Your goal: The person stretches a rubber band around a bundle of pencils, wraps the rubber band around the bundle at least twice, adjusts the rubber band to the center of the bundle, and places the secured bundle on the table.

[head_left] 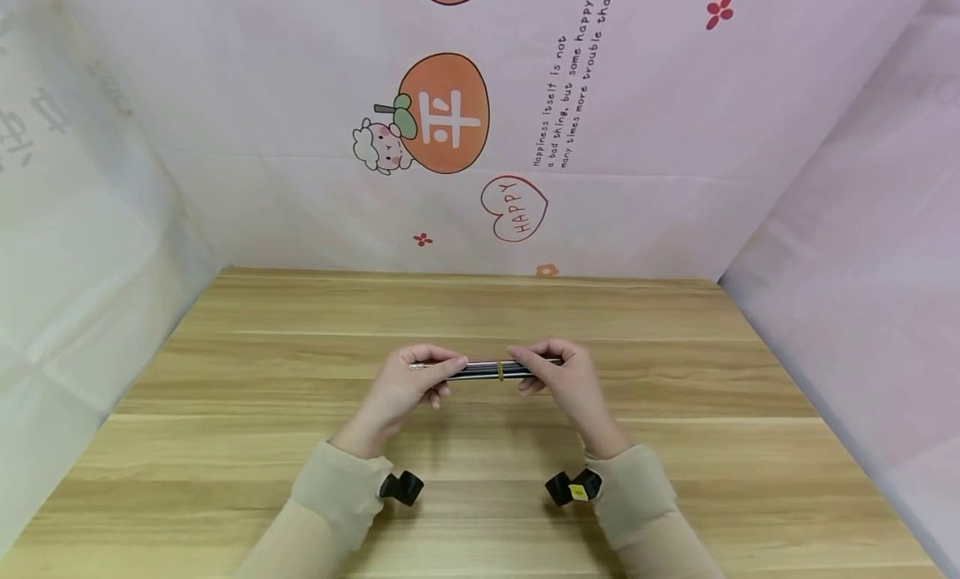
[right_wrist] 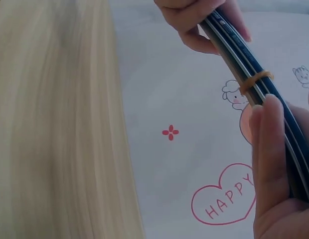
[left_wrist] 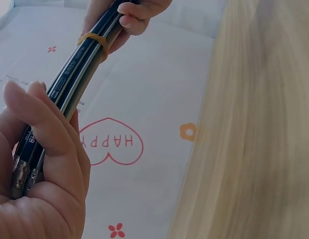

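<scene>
A bundle of dark, light-striped pencils (head_left: 478, 371) is held level above the table by both hands. Around its middle, nearer the right hand, runs a yellow-brown rubber band (head_left: 500, 371). My left hand (head_left: 405, 383) grips the left end, where metal ferrules (left_wrist: 20, 172) show in the left wrist view. At the other end, my right hand (head_left: 566, 379) pinches the bundle between thumb and fingers. In the right wrist view its fingers (right_wrist: 271, 154) lie along the pencils just below the band. The pencils' right tips are mostly hidden by that hand.
Beneath the hands lies a wood-grain table (head_left: 480, 504). A white printed cloth (head_left: 637, 146) hangs behind its far edge, with cloth walls on the left (head_left: 90, 229) and right (head_left: 862, 271). Each sleeve cuff carries a small black camera.
</scene>
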Demonstrator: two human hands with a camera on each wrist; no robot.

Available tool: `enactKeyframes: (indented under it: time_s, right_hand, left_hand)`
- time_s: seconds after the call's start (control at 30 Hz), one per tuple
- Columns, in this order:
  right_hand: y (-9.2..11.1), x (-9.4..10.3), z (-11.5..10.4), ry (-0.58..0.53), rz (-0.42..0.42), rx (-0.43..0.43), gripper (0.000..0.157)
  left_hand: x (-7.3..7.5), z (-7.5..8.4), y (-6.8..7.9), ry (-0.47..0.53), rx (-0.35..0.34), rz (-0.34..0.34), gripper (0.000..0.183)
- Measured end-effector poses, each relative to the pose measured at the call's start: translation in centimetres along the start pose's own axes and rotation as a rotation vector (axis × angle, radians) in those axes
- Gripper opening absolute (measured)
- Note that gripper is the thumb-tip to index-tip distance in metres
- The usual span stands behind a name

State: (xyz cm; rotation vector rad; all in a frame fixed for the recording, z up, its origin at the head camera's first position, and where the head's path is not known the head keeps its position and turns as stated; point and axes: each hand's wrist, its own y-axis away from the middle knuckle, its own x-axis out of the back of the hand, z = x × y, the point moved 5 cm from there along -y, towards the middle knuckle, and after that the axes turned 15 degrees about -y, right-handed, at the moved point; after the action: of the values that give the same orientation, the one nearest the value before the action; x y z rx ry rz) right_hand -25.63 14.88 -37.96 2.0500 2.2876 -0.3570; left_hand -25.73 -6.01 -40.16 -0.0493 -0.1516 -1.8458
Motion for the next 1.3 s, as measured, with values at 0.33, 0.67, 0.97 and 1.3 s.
enactKeyframes:
  time_s: [0.33, 0.67, 0.97, 1.3]
  right_hand:
    - [-0.1, 0.1, 0.4, 0.068, -0.071, -0.085, 0.030]
    - [-0.5, 1.7, 1.0, -0.132, -0.138, -0.219, 0.038]
    - [-1.3, 3.4, 1.8, -0.133, -0.081, -0.248, 0.040]
    - [-1.6, 3.6, 3.7, -0.100, -0.158, -0.314, 0.039]
  left_hand:
    - [0.3, -0.7, -0.3, -0.096, 0.026, -0.015, 0.035]
    - [2.8, -1.0, -0.4, -0.116, 0.077, -0.092, 0.048]
    - [4.2, -1.7, -0.5, -0.140, 0.124, -0.066, 0.044]
    - [4.5, -3.5, -1.0, -0.314, 0.196, -0.065, 0.038]
